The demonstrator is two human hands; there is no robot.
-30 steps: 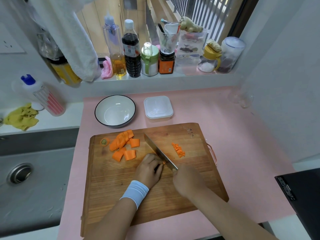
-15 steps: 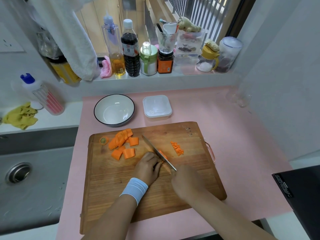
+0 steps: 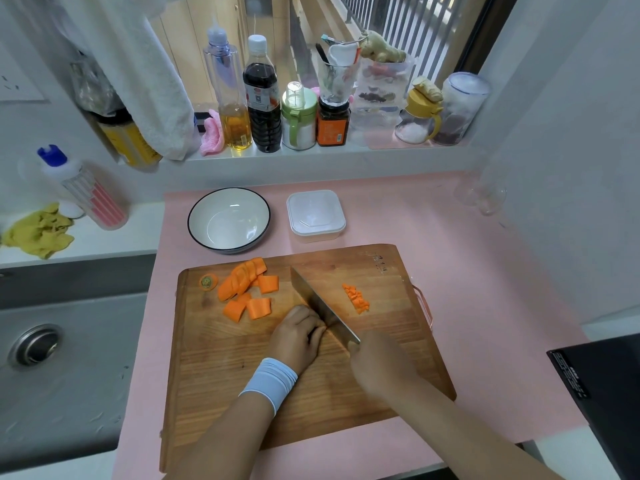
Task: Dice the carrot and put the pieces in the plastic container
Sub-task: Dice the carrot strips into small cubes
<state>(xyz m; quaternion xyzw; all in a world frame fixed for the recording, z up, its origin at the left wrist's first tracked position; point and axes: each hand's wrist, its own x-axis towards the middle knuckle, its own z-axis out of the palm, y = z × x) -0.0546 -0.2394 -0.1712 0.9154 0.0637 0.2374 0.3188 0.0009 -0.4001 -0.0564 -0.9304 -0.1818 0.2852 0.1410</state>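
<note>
Mat: the pink counter mat (image 3: 485,278) covers the worktop right of the grey sink (image 3: 52,375).
Board: the rectangular wooden cutting board (image 3: 214,368) lies on the mat's near half.
Right hand (image 3: 379,362): clenched around the handle of a broad steel knife (image 3: 318,304). The handle itself is hidden, and the blade slants far-left across the board.
Left hand (image 3: 296,337): fingers curled, knuckles against the blade's left face. Whether it grips anything cannot be told.
Bowl: a round white bowl with a dark rim (image 3: 194,216) sits on the mat beyond the board's far-left edge.
Container: the square clear plastic container (image 3: 316,216), lid on, stands just right of the bowl, apart from both hands.
Chunks: thick orange carrot chunks (image 3: 242,282) are heaped far-left of the left hand.
Dice: small orange carrot dice (image 3: 358,297) lie right of the blade.
Stub: a round carrot top end (image 3: 208,282) lies left of the chunks.
</note>
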